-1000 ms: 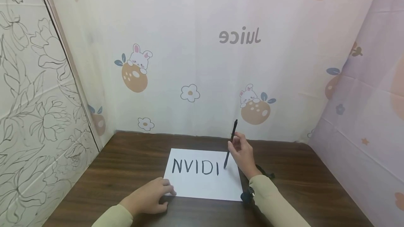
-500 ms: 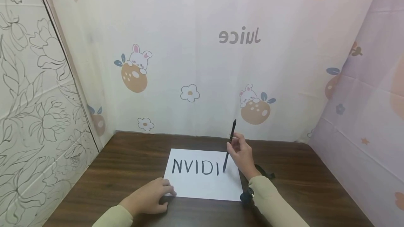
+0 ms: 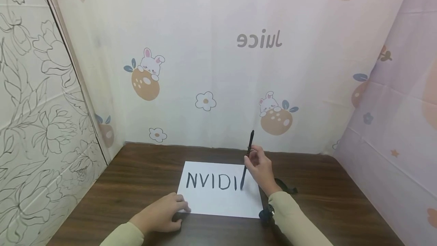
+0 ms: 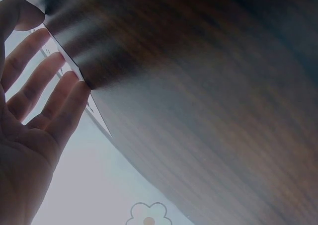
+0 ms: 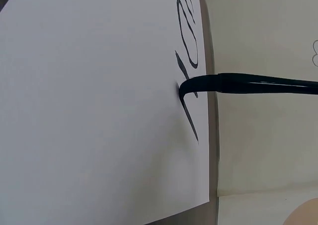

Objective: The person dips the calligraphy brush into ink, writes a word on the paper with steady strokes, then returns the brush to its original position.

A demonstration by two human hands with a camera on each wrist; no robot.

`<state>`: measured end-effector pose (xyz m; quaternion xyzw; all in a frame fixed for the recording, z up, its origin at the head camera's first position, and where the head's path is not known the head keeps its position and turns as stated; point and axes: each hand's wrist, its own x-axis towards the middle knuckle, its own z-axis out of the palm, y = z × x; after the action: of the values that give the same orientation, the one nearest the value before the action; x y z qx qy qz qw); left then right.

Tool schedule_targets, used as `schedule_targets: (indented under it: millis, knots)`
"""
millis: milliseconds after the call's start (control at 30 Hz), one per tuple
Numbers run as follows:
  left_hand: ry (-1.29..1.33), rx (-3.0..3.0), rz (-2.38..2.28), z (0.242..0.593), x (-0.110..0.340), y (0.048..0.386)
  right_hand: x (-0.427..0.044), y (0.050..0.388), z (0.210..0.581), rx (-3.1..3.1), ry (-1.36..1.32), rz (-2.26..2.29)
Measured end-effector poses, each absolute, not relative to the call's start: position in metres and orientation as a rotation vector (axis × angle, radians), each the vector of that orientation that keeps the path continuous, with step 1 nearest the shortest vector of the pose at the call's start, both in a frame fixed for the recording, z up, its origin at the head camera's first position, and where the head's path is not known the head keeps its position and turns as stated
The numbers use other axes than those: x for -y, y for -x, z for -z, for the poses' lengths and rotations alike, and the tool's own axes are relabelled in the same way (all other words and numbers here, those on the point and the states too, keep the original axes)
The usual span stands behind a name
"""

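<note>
A white sheet of paper lies on the brown table, with the black letters NVIDI across its upper part. My right hand pinches a black brush pen, held nearly upright over the sheet's right side. In the right wrist view the brush tip bends against the paper, and a slanted black stroke runs from it; the hand itself is outside that view. At the sheet's lower left corner rests my left hand, its fingertips touching the paper. From the left wrist its fingers look loosely extended.
The dark wooden table surrounds the paper. Behind it hangs a pale curtain printed with rabbits, fruit and flowers. A black strap and a small dark device sit at my right wrist.
The brush tip has moved down the sheet, towards me and slightly left, with my right hand shifting along. A new slanted stroke trails from it. My left hand stays in place.
</note>
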<state>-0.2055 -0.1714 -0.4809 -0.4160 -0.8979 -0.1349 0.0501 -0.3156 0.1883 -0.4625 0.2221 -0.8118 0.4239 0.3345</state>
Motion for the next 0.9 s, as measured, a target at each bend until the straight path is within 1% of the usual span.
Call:
schedule_targets:
  millis: [900]
  knots:
    - [1.260,2.746,0.411,0.4820,0.1713,0.2054,-0.1873,0.3131,0.4641,2.120,-0.601,-1.129]
